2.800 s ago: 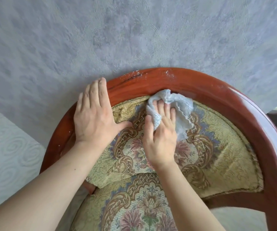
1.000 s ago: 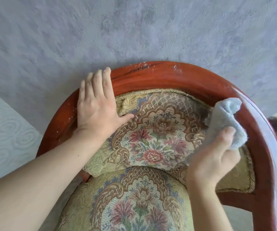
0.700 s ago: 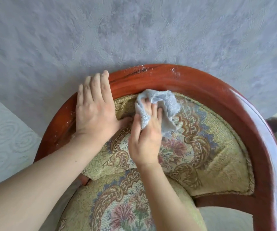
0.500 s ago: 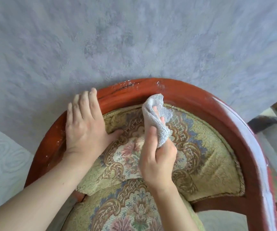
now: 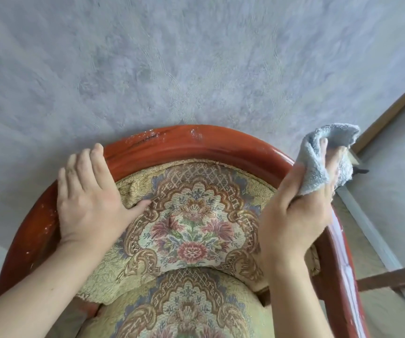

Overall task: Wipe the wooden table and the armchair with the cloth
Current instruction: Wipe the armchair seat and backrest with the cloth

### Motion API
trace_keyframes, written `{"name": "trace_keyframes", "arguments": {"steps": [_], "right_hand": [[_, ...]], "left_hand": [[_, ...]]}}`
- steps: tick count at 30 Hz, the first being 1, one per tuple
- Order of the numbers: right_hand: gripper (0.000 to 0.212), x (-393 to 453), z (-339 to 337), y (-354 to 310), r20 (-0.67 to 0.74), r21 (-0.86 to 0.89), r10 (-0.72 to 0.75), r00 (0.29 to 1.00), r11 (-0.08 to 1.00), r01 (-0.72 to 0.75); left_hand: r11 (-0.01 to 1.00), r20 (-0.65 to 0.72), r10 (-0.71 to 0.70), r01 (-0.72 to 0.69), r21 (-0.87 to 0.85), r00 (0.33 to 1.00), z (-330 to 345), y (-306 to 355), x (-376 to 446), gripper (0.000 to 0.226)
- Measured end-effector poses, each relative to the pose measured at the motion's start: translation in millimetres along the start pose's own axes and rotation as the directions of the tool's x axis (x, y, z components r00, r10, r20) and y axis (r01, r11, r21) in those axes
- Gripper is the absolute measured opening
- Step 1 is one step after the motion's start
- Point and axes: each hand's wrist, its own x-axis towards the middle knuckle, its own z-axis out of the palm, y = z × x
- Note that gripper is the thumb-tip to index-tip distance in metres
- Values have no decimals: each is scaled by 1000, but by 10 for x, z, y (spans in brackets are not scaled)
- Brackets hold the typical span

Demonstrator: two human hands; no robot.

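Note:
The armchair has a curved red-brown wooden frame and a floral tapestry backrest above a matching seat cushion. My left hand lies flat, fingers apart, on the frame's upper left and the edge of the backrest. My right hand grips a light blue terry cloth, held up over the frame's right side, off the upholstery. The wooden table is out of view.
A grey-blue textured wall stands right behind the chair. A wooden baseboard strip runs diagonally at the upper right. Pale flooring and a dark chair rail show at the lower right.
My right hand has swept the cloth from the middle of the backrest to the right and lifted it over the frame's right side. My left hand has stayed on the frame.

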Motion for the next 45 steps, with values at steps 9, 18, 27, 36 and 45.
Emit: {"name": "trace_keyframes", "arguments": {"steps": [9, 18, 27, 36, 45], "right_hand": [[57, -61, 498, 98, 192, -266, 77, 978, 964, -24], [56, -326, 819, -289, 377, -21, -218, 900, 970, 243], [54, -585, 1034, -687, 494, 180, -465, 735, 881, 436], [54, -519, 1037, -668, 533, 169, -677, 508, 673, 720], [52, 8, 733, -138, 520, -14, -650, 555, 643, 766]], "left_hand": [[999, -15, 33, -33, -6, 999, 60, -19, -1, 137], [1000, -44, 21, -21, -2, 999, 64, 4, -4, 139], [1000, -146, 1, -2, -8, 989, 118, 36, -16, 109], [1000, -169, 10, -11, -6, 986, 111, 21, -7, 94], [997, -28, 54, -53, 54, 998, -19, -26, -11, 133]]}}
